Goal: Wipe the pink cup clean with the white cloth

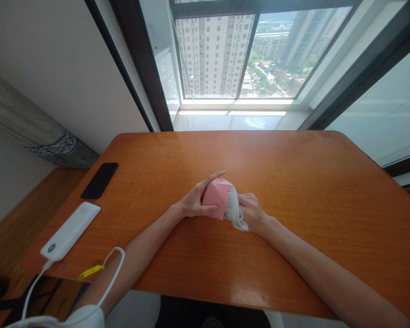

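My left hand (194, 200) wraps around a pink faceted object (216, 197) at the middle of the wooden table (294, 182), thumb below it and fingers over its top. My right hand (253, 211) holds a white cloth (235, 210) pressed against the pink object's right side. A loose corner of the cloth hangs down onto the tabletop. What lies under the cloth is hidden.
A black phone (99, 180) lies flat near the table's left edge. Closer to me sits a white power bank (70, 230) with a white cable (111, 269) and a yellow tag (90, 271) running off the front edge. A large window stands behind the table.
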`<state>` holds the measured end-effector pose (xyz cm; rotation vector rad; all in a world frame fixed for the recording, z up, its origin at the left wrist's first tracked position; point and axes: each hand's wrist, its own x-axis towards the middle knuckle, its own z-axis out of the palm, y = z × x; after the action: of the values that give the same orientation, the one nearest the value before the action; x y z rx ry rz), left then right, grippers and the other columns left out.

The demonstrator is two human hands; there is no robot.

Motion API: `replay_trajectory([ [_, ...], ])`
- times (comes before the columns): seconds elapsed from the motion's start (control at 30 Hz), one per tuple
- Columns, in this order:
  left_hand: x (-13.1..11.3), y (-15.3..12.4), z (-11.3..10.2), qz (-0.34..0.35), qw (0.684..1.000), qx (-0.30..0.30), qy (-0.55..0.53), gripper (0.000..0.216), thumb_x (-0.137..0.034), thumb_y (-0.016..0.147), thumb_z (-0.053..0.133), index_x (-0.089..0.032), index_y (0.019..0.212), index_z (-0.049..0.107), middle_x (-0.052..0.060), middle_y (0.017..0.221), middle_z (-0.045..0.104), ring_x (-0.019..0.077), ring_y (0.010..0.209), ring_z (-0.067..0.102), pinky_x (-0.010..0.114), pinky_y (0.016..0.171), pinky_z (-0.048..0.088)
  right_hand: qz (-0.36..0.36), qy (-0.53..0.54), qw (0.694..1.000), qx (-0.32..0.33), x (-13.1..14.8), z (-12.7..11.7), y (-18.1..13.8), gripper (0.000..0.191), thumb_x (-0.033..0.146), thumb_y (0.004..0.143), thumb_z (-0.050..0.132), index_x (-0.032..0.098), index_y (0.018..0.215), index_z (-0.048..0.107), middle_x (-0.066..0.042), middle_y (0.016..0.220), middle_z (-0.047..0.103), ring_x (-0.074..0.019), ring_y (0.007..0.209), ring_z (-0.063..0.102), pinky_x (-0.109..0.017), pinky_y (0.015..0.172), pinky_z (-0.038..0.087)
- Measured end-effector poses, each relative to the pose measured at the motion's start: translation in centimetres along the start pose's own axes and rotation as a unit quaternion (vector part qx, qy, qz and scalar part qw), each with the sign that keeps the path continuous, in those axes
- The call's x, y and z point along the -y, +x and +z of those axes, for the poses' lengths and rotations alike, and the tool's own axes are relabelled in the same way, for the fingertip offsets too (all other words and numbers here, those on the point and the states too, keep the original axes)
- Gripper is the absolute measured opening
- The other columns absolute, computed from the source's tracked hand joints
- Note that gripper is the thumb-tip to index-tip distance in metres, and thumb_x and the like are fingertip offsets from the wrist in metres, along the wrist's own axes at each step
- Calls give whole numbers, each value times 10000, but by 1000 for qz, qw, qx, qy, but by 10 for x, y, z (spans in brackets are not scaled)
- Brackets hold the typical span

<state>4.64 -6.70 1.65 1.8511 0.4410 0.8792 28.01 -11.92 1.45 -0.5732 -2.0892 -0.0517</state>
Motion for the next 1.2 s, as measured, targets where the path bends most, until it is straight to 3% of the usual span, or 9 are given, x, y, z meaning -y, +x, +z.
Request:
replay_trajectory([
  [0.1,-4,1,0,-22,998,15,-56,1074,-731,834,779,-228,1695,382,152,1355,743,347,1156,729,478,1042,560,-30,-9,1000,1,3,-1,4,346,197,1025,557,235,683,593,0,659,540,-145,544,412,-299,537,338],
  [0.23,-2,0,4,-28,998,15,-58,1199,-787,817,790,-261,1752,255,157,1403,723,379,1230,718,526,1092,557,14,18,1000,-19,3,1,1,382,287,1047,572,235,672,622,-13,671,577,-137,529,424,-296,527,343],
  [0.43,13,-4,9,-4,1000,3,-25,1553,-745,625,976,-352,1775,9,210,1760,382,485,1579,460,633,1291,404,270,126,950,-93,9,6,-4,270,401,965,704,231,757,731,-69,888,772,-193,680,672,-299,609,529],
  [0.5,15,-4,10,5,1000,-3,22,1617,-659,572,1041,-371,1771,-6,216,1793,299,498,1615,399,653,1319,366,344,171,917,-109,10,8,-3,192,377,978,683,230,893,773,-56,912,794,-217,737,709,-324,665,593],
  [0.6,13,-2,10,30,996,-16,82,1587,-590,569,1066,-414,1762,34,189,1819,205,487,1656,315,678,1344,333,479,326,802,-144,5,12,1,124,348,877,740,235,902,784,-27,874,803,-226,739,713,-340,671,624],
  [0.67,11,-1,10,40,994,-22,100,1542,-582,606,1053,-423,1759,41,182,1811,211,474,1664,298,692,1347,334,518,415,730,-161,-2,12,5,121,330,799,758,237,874,775,-27,860,805,-228,714,712,-342,637,619],
  [0.73,10,1,11,48,992,-29,114,1522,-582,631,1041,-421,1758,31,180,1813,202,468,1677,271,699,1349,334,524,458,699,-165,-8,10,9,106,309,762,762,240,842,758,-19,794,782,-208,645,683,-324,585,592],
  [0.93,10,2,10,95,977,-20,189,1392,-520,719,1013,-410,1751,85,188,1824,134,460,1704,207,699,1331,372,524,476,695,-127,-10,6,12,84,262,725,746,229,803,750,-14,729,756,-196,622,669,-307,578,586],
  [1.2,3,4,11,98,971,-56,213,1266,-533,697,1011,-366,1705,262,172,1627,439,412,1527,494,606,1248,500,502,467,721,-102,-8,13,3,174,344,796,790,228,924,768,-39,897,807,-227,762,736,-340,678,638],
])
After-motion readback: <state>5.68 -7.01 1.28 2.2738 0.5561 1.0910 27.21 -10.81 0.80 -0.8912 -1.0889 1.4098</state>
